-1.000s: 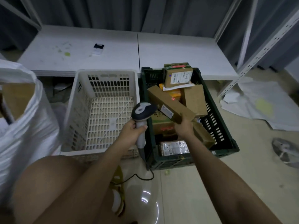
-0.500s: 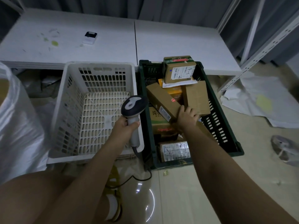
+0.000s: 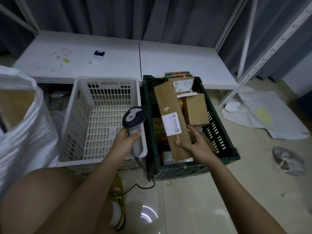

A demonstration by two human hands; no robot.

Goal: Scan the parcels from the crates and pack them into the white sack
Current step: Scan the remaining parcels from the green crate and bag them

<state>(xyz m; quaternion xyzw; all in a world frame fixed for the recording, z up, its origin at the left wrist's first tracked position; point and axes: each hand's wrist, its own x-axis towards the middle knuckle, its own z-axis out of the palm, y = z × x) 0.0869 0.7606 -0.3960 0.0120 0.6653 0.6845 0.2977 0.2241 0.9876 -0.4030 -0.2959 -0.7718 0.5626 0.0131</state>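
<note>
We see the right hand (image 3: 194, 146) gripping a long parcel (image 3: 170, 119) over the green crate (image 3: 219, 141) (more boxes beneath), the left hand (image 3: 125, 141) curled round the scanner (image 3: 133, 119) at the white crate (image 3: 101, 119)'s right edge, the white sack (image 3: 25, 115) far left.

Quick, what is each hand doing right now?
Left hand: closed round the handle of the barcode scanner.
Right hand: gripping the long cardboard parcel by its near end, over the dark green crate.
</note>
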